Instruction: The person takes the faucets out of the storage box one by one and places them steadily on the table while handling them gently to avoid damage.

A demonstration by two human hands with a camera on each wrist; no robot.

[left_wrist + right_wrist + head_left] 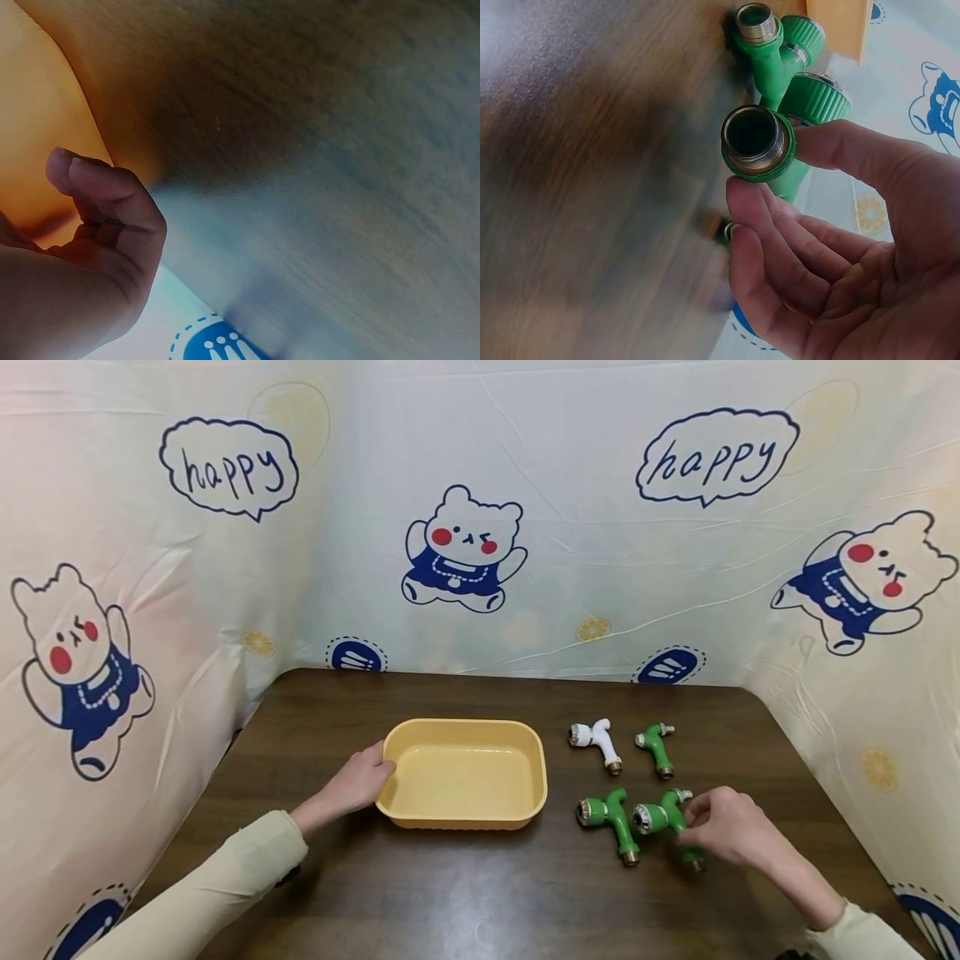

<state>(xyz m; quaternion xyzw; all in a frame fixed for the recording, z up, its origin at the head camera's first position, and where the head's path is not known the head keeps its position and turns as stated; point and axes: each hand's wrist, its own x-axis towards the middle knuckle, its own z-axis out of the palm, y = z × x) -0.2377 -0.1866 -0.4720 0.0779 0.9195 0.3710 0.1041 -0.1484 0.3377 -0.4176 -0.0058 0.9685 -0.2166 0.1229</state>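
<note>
My left hand [363,777] holds the left wall of a yellow plastic basin [465,821], thumb over the rim and fingers against the outside. In the left wrist view that hand's curled fingers [112,180] show beside the basin's orange-looking wall [45,90]. On the right, my right hand [726,827] grips a green faucet [672,814] between thumb and fingers, around its body near the threaded inlet. The right wrist view shows this metal thread [757,142] facing the camera. Just left of it lies another green faucet [617,821] with a ribbed knob.
Behind these two lie a white faucet [602,743] and a smaller green faucet [657,750]. All rest on a dark brown wooden table [420,893], right of the basin. A pale curtain [570,543] with bear prints stands around the table's back and sides.
</note>
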